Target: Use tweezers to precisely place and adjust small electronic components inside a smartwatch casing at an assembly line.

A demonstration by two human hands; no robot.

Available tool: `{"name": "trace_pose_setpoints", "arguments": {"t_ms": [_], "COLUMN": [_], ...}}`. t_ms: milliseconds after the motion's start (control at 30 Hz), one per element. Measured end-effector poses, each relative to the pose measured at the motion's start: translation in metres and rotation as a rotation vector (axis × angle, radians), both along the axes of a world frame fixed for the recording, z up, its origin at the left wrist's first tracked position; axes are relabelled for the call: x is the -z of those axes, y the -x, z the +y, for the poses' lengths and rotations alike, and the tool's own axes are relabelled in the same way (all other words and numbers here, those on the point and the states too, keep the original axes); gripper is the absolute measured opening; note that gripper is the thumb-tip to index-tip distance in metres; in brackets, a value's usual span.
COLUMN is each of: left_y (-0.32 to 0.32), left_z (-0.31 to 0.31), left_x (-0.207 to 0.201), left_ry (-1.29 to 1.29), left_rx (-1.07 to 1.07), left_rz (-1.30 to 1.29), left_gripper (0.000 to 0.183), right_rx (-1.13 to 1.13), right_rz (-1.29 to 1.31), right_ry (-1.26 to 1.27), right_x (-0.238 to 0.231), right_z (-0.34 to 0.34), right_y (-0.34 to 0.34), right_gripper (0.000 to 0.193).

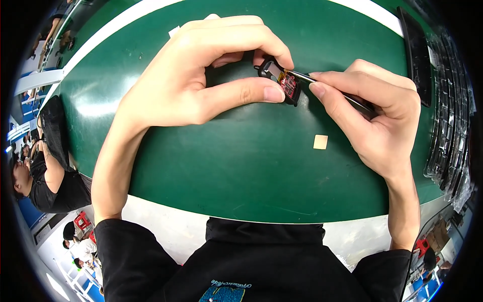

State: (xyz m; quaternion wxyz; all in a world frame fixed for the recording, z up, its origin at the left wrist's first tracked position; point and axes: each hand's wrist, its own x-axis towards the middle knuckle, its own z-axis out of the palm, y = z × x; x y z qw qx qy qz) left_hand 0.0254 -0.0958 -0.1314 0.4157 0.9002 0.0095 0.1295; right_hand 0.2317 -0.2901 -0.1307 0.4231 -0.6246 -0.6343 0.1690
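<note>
Only the head view here, so that's what I'm going on; the left grip (188, 73) is pinched on a small black gadget (290, 86), thumb on the near side and index finger on the far side; the gadget sits right at those fingertips, its red circuit board facing up, a grey part next to the board. The right grip (378, 103) is closed around a thin tool (301, 76) with a shiny tip and a dark handle, held like a pen and angled in over the gadget; my guess is the left one keeps the little thing steady and turned so the tip can get at the inside.

A tan square (320, 142) lies on the green desk (241, 171), nearer the wearer than the right grip and a bit to its left; maybe parked there to be within easy reach. Well off to the right of that grip, black parts in clear plastic (448, 121) sit along the edge, with a dark flat panel (417, 60) beyond them.

Hard to make out: whether the tip actually touches the board; the left grip's other fingers are partly hidden; a white scrap (173, 32) peeks out behind its knuckles, mostly covered, so no clue what it is.
</note>
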Motion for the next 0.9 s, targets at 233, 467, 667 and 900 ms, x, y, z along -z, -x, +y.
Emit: {"name": "trace_pose_setpoints", "arguments": {"t_ms": [233, 467, 667, 900], "left_y": [-0.002, 0.001, 0.003, 0.01], "left_z": [-0.001, -0.009, -0.009, -0.012], "left_x": [0.001, -0.001, -0.002, -0.007], "left_ry": [-0.046, -0.062, -0.158, 0.026], "left_rx": [0.021, -0.067, -0.028, -0.076], "left_rz": [-0.032, 0.018, 0.007, 0.121], "left_gripper": [0.04, 0.05, 0.056, 0.075], "right_rx": [-0.008, 0.009, 0.045, 0.011], "right_rz": [-0.023, 0.005, 0.22, -0.16], "right_ry": [-0.04, 0.023, 0.009, -0.007], "right_x": [0.004, -0.005, -0.001, 0.0], "right_z": [-0.003, -0.01, -0.007, -0.004], "right_y": [0.0, -0.016, -0.006, 0.021], "right_gripper": [0.017, 0.018, 0.019, 0.051]}}
